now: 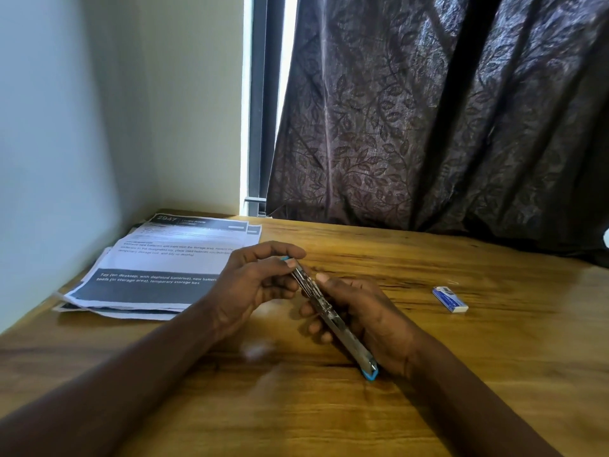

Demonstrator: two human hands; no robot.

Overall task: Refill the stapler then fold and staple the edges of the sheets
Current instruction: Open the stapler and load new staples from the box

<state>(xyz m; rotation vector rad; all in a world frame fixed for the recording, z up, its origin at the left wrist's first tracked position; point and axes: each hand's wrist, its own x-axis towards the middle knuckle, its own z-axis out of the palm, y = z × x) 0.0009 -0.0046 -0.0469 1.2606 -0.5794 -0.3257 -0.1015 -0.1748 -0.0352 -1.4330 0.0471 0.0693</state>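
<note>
both hands are clamped on the stapler point(329, 311) above the table point(494, 374): the right hand point(365, 321) wraps its body and the left hand point(260, 278) pinches the far tip. refilling looks underway; the sheets point(158, 265) lie unfolded at far left, near the table's edge. bare wood ahead gives room; a staple box point(449, 300) sits well right.

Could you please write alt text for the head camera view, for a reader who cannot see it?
A person holds a metal stapler with blue ends over a wooden table, the left hand pinching its far end, the right hand gripping its body. Printed sheets lie stacked at the left, a small blue and white box at the right.
</note>
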